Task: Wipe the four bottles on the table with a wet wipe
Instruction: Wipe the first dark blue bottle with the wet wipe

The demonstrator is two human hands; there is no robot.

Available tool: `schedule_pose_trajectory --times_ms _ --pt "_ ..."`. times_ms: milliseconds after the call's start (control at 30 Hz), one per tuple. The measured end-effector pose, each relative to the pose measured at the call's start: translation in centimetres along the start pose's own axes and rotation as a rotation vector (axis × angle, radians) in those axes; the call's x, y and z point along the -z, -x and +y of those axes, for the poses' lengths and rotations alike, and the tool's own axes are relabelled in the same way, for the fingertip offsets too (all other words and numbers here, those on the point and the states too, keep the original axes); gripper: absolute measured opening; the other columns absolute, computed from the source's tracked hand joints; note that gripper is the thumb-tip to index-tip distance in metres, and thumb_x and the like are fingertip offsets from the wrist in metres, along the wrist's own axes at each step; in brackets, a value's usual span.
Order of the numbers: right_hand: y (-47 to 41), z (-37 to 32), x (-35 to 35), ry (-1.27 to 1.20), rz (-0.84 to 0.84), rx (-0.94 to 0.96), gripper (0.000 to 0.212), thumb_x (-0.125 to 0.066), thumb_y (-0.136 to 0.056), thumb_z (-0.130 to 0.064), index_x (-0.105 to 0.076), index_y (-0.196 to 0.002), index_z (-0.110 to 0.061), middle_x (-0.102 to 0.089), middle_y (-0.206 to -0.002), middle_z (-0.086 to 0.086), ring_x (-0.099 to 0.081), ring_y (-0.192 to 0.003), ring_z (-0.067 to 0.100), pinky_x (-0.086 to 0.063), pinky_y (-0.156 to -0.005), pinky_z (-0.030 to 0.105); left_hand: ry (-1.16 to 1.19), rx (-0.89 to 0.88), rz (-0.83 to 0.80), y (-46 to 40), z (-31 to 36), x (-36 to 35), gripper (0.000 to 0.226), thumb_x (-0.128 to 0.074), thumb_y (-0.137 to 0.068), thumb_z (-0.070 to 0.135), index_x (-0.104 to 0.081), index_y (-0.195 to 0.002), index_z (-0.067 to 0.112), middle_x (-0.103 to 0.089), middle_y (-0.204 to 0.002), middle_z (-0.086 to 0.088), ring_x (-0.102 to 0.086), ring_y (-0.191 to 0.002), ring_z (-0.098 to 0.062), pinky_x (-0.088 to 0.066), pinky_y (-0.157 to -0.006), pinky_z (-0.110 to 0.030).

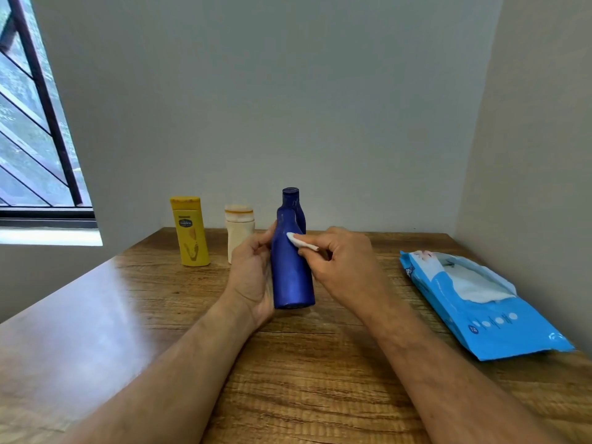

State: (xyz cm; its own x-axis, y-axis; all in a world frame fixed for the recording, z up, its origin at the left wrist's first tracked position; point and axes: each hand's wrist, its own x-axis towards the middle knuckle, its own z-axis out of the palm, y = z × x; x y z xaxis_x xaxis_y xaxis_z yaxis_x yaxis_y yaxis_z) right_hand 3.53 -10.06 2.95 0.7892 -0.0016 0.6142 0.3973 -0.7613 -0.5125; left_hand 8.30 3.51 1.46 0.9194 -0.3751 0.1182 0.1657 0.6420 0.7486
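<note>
Held bottle: a blue bottle (pixel 292 270) was gripped upright in the left hand (pixel 251 277), near the middle of the wooden table (pixel 128 315), its base level with the heel of the palm; whether it touched the tabletop could not be told.
Left hand grip: fingers were curled round the far side of the body, the thumb lying along its left edge.
Right hand grip: the right hand (pixel 344 261) pinched a small folded wet wipe (pixel 300 242) between thumb and fingers, the wipe's tip touching the bottle's shoulder on its right side.
Wipe relative to grip: the white pad stuck out left of the fingertips, above the left hand's hold.
Handling, judged: the bottle looked like smooth, stiff plastic, light, and likely slick once damp; a hold low on the wide body seemed soundest, leaving the neck and shoulder free.
Wipe, judged: soft and limp, so it needed a firm pinch close to its working edge.
Other bottles: a second blue bottle (pixel 293 200) stood just behind the held one, mostly hidden; a cream bottle (pixel 238 230) and a yellow bottle (pixel 190 232) stood to the far left.
Pack: a blue wipes pack (pixel 474 315) lay open at the right.
</note>
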Motion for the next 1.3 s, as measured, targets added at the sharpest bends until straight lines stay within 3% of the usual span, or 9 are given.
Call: schedule_pose_trajectory --times_ms 133,233,333,600,800,933,1067,1200,1300 --pt "0.1 0.1 0.0 -0.137 -0.078 0.000 0.014 -0.074 -0.087 -0.021 -0.079 -0.099 -0.025 -0.071 -0.094 -0.015 -0.064 -0.089 0.000 -0.054 -0.077 0.013 0.050 -0.066 0.005 -0.4 0.7 0.5 0.049 -0.048 -0.085 0.017 -0.061 -0.133 0.012 -0.070 -0.111 -0.022 -0.072 -0.089 -0.031 -0.059 -0.083 -0.045" --pt "0.4 0.1 -0.1 -0.101 -0.162 0.059 0.005 -0.075 -0.083 -0.018 -0.078 -0.085 -0.022 -0.070 -0.078 -0.012 -0.064 -0.073 0.004 -0.051 -0.062 0.016 0.069 -0.092 0.052 -0.4 1.4 0.8 0.053 -0.052 -0.086 0.021 -0.056 -0.137 0.006 -0.068 -0.120 -0.024 -0.073 -0.090 -0.032 -0.061 -0.082 -0.045" --pt "0.3 0.0 -0.3 -0.099 -0.054 0.090 0.010 -0.074 -0.086 -0.023 -0.079 -0.093 -0.028 -0.071 -0.082 -0.013 -0.064 -0.075 0.004 -0.053 -0.064 0.017 0.002 -0.070 0.057 -0.1 1.1 0.7 0.040 -0.046 -0.100 0.028 -0.063 -0.127 0.003 -0.073 -0.113 -0.019 -0.073 -0.092 -0.029 -0.060 -0.086 -0.043" --pt "0.2 0.2 0.3 -0.045 0.182 0.073 0.026 -0.064 -0.096 -0.027 -0.071 -0.120 -0.030 -0.065 -0.093 -0.007 -0.059 -0.082 0.004 -0.046 -0.074 0.009 -0.187 -0.041 -0.048 0.6 -0.4 -0.3 0.024 -0.051 -0.100 0.028 -0.071 -0.105 0.016 -0.077 -0.085 -0.008 -0.072 -0.069 -0.019 -0.059 -0.061 -0.034" --pt "0.3 0.1 -0.7 0.004 -0.070 0.171 0.022 -0.068 -0.092 -0.026 -0.077 -0.111 -0.030 -0.069 -0.090 -0.010 -0.061 -0.079 0.005 -0.046 -0.071 0.014 -0.096 -0.072 0.075 0.1 0.2 0.1 0.033 -0.048 -0.102 0.029 -0.069 -0.124 0.017 -0.075 -0.103 -0.015 -0.071 -0.087 -0.027 -0.056 -0.087 -0.045" --pt "0.5 -0.1 -1.0 0.019 -0.198 0.201 0.022 -0.067 -0.092 -0.029 -0.076 -0.112 -0.031 -0.070 -0.090 -0.015 -0.059 -0.085 0.006 -0.052 -0.084 0.026 -0.037 -0.078 0.160 -0.3 0.5 0.4 0.037 -0.047 -0.102 0.036 -0.067 -0.126 0.015 -0.073 -0.106 -0.019 -0.069 -0.088 -0.031 -0.059 -0.081 -0.045" --pt "0.2 -0.1 -0.7 0.024 -0.038 0.133 0.023 -0.063 -0.095 -0.040 -0.073 -0.116 -0.038 -0.065 -0.086 -0.008 -0.057 -0.076 0.006 -0.045 -0.069 0.019 -0.078 -0.031 0.098 0.1 0.1 0.0 0.033 -0.049 -0.101 0.030 -0.073 -0.112 0.011 -0.075 -0.097 -0.015 -0.071 -0.080 -0.026 -0.056 -0.080 -0.041" --pt "0.1 0.0 -0.1 0.044 0.068 0.049 0.031 -0.057 -0.098 -0.038 -0.066 -0.128 -0.032 -0.060 -0.090 -0.006 -0.055 -0.080 0.007 -0.050 -0.075 0.018 -0.100 -0.020 0.024 0.2 -0.3 -0.1 0.034 -0.043 -0.098 0.020 -0.070 -0.117 0.011 -0.076 -0.090 -0.010 -0.071 -0.068 -0.021 -0.059 -0.057 -0.032" --pt "0.1 -0.1 -0.1 0.025 0.048 0.058 0.033 -0.063 -0.096 -0.031 -0.066 -0.129 -0.031 -0.067 -0.102 -0.009 -0.058 -0.087 0.002 -0.046 -0.078 0.009 -0.064 -0.048 0.054 0.2 -0.2 -0.1 0.039 -0.040 -0.095 0.017 -0.071 -0.118 0.014 -0.076 -0.097 -0.012 -0.072 -0.073 -0.022 -0.060 -0.064 -0.034"
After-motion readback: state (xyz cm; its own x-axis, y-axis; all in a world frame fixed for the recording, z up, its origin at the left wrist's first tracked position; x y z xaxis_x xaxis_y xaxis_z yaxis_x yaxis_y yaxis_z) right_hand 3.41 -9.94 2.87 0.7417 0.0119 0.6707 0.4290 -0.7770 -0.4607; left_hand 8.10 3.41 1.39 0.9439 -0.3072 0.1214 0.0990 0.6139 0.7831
